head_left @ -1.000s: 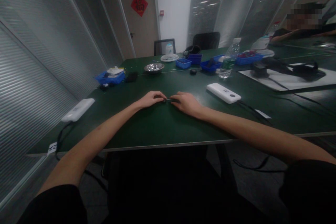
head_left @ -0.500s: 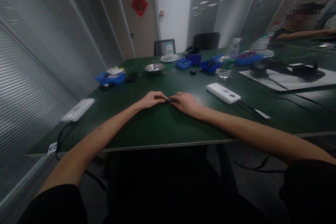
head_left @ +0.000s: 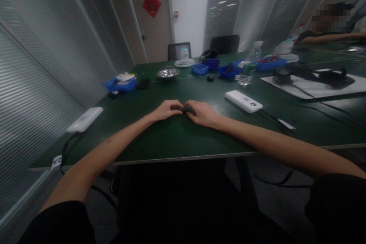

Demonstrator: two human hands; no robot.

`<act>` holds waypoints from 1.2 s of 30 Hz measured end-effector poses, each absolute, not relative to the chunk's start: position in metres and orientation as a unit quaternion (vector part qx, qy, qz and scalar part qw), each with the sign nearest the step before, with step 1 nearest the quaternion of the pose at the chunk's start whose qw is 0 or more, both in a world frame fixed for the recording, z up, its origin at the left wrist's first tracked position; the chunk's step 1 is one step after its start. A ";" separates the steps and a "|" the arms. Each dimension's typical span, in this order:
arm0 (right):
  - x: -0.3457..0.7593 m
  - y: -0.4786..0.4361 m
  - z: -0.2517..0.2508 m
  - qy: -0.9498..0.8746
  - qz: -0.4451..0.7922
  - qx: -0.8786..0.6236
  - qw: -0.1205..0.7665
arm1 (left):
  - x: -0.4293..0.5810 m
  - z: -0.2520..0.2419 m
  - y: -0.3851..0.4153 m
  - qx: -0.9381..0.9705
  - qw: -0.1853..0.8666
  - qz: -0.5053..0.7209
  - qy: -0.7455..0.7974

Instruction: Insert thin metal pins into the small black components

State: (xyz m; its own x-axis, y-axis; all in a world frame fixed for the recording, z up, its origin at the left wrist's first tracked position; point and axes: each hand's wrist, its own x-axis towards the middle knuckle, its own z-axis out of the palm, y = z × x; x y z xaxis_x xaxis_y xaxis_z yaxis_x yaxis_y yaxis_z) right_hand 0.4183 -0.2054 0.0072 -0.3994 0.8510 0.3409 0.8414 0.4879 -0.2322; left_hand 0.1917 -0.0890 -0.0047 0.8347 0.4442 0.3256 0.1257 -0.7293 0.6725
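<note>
My left hand [head_left: 166, 109] and my right hand [head_left: 201, 113] meet fingertip to fingertip over the middle of the green table [head_left: 171, 141]. Between them is a small dark object [head_left: 183, 110], mostly covered by the fingers and too small to name. The fingers of both hands are closed on it, thumbs toward me. To the right of my right hand lies a white power bank [head_left: 243, 101] with a black cable. Another white power bank [head_left: 85, 119] rests near the table's left edge.
Farther back are a metal bowl [head_left: 167, 74], a blue tray [head_left: 120, 84] at left, a small blue basket [head_left: 199, 69] and a black mouse [head_left: 210, 78]. A water bottle [head_left: 250, 65] stands right of centre. A black headset [head_left: 314, 74] lies on a white board. Another person sits at far right.
Both hands stay in the same place. Their fingers have shifted slightly around the small dark object, with the left fingers a little more arched.
</note>
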 end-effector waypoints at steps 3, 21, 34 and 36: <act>0.417 -0.208 0.010 -0.836 0.026 -0.506 0.212 | 0.194 -0.003 -0.092 0.893 0.357 0.219 0.165; 0.416 -0.208 0.013 -0.852 0.024 -0.482 0.204 | 0.184 -0.003 -0.077 0.917 0.307 0.214 0.139; 0.415 -0.210 0.015 -0.861 0.017 -0.478 0.173 | 0.178 0.008 -0.075 0.946 0.253 0.156 0.129; 0.415 -0.210 0.015 -0.860 0.012 -0.481 0.172 | 0.177 0.006 -0.071 0.945 0.262 0.154 0.123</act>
